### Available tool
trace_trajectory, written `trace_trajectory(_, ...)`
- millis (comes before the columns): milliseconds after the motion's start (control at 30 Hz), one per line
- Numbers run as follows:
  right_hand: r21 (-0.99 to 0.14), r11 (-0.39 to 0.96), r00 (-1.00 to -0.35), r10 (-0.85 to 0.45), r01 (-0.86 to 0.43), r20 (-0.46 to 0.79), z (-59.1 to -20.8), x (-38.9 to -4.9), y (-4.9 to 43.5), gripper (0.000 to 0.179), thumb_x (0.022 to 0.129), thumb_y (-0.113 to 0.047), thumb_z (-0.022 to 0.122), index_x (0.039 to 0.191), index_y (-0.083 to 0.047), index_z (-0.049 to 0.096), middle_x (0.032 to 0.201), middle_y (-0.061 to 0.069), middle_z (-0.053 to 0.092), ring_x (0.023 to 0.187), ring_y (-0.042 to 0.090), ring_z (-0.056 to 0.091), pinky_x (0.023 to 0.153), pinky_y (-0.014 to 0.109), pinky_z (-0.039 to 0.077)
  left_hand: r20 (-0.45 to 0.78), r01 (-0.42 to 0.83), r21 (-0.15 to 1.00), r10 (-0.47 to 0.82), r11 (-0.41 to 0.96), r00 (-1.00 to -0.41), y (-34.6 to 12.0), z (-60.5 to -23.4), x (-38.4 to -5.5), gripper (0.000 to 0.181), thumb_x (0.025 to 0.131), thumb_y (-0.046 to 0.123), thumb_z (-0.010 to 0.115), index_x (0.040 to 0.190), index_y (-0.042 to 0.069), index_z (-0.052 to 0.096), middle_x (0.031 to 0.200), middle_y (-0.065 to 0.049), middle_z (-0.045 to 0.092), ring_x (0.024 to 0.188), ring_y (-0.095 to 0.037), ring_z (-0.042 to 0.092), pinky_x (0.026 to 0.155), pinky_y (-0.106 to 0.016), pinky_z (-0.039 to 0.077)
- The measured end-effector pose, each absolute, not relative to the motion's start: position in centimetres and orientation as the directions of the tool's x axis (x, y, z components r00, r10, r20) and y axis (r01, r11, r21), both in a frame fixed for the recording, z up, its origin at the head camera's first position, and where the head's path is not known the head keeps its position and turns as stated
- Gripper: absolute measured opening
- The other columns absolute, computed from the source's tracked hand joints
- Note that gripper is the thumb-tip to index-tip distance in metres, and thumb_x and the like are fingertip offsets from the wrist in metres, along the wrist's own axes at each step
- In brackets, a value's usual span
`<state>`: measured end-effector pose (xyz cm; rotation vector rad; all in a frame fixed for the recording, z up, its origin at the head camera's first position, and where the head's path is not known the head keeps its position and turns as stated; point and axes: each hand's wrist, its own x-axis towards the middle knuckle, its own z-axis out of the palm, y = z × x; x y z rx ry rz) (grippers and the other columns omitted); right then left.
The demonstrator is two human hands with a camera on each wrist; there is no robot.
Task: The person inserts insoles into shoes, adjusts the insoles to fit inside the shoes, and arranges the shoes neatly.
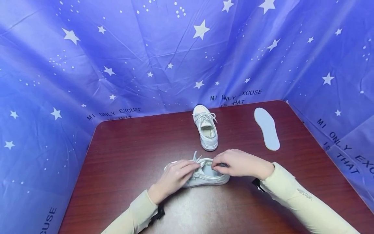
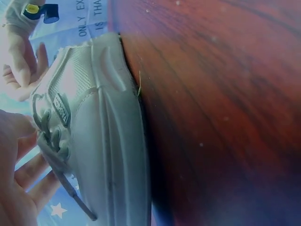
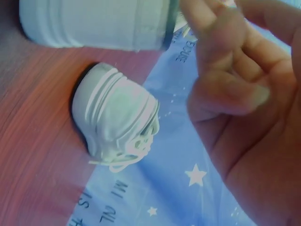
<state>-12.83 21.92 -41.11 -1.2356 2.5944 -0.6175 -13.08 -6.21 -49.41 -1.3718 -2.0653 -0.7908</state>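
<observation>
Pale sleeves (image 1: 295, 191) are lying nearest the head camera; beyond them both hands are working at the near shoe (image 1: 208, 182), which is sitting on the table (image 1: 122, 146). The left hand (image 1: 175, 177) is apparently pinching the tongue, fingertips nearly together; the right hand (image 1: 242, 163) is holding bent fingers in the opening's heel end, though I cannot tell whether they are gripping anything. One pale insole (image 1: 208, 170) seems to be lying inside, probably almost seated. The far shoe (image 1: 208, 144) is showing a beige interior, and the loose insole (image 1: 267, 130) is lying apart to its right, so that half looks undone.

From the left wrist, the near shoe is standing upright, a lace end dangling down its side.

From the right wrist, the far shoe is turning its heel, its inside staying hidden.
</observation>
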Motion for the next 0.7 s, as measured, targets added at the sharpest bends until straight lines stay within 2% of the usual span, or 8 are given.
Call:
trace_trajectory(200,-0.439,0.602,-0.687,-0.725,-0.667,0.049,-41.4,-13.0,22.9,0.009,0.096,-0.012,0.068,0.094,-0.019,0.073,0.078,-0.019,0.056,0.068,0.005,0.055,0.063,0.023,0.046,0.713,0.923,0.21,0.595,0.323,-0.371,-6.5,-49.6,-12.9,0.018,0.096,0.01,0.072,0.113,0.008,0.078,0.112,-0.004,0.074,0.101,-0.016,0.072,0.09,-0.029,0.058)
trace_trajectory(333,-0.471,0.611,-0.708,-0.705,-0.636,0.042,-41.5,-13.0,23.5,0.008,0.099,-0.015,0.067,0.096,-0.019,0.074,0.079,-0.02,0.058,0.068,0.0,0.052,0.063,0.023,0.046,0.719,0.917,0.22,0.58,0.334,-0.384,-6.7,-49.3,-12.8,0.015,0.097,0.015,0.072,0.11,0.009,0.078,0.112,-0.005,0.072,0.104,-0.018,0.069,0.091,-0.033,0.056)
trace_trajectory(433,-0.483,0.609,-0.72,-0.691,-0.629,0.066,-41.6,-13.1,23.9,0.009,0.1,-0.016,0.067,0.099,-0.02,0.075,0.084,-0.019,0.062,0.071,-0.003,0.052,0.065,0.024,0.049,0.725,0.919,0.208,0.577,0.336,-0.375,-6.7,-49.0,-12.7,0.015,0.095,0.017,0.073,0.109,0.01,0.079,0.112,-0.004,0.07,0.101,-0.02,0.067,0.086,-0.034,0.053)
trace_trajectory(567,-0.463,0.633,-0.744,-0.662,-0.621,0.093,-41.7,-13.2,24.6,0.009,0.1,-0.016,0.067,0.099,-0.021,0.075,0.088,-0.019,0.065,0.074,-0.003,0.055,0.069,0.027,0.051,0.73,0.926,0.175,0.587,0.334,-0.35,-6.5,-48.6,-12.4,0.019,0.09,0.016,0.079,0.109,0.012,0.079,0.11,-0.002,0.071,0.094,-0.015,0.067,0.075,-0.029,0.05)
trace_trajectory(700,-0.446,0.672,-0.768,-0.638,-0.591,0.056,-42.0,-13.3,25.3,0.009,0.1,-0.017,0.067,0.098,-0.022,0.074,0.088,-0.02,0.065,0.075,-0.003,0.057,0.07,0.03,0.053,0.732,0.933,0.136,0.6,0.334,-0.321,-6.2,-48.5,-12.1,0.022,0.086,0.017,0.083,0.107,0.013,0.079,0.105,0.002,0.071,0.087,-0.011,0.066,0.068,-0.026,0.047)
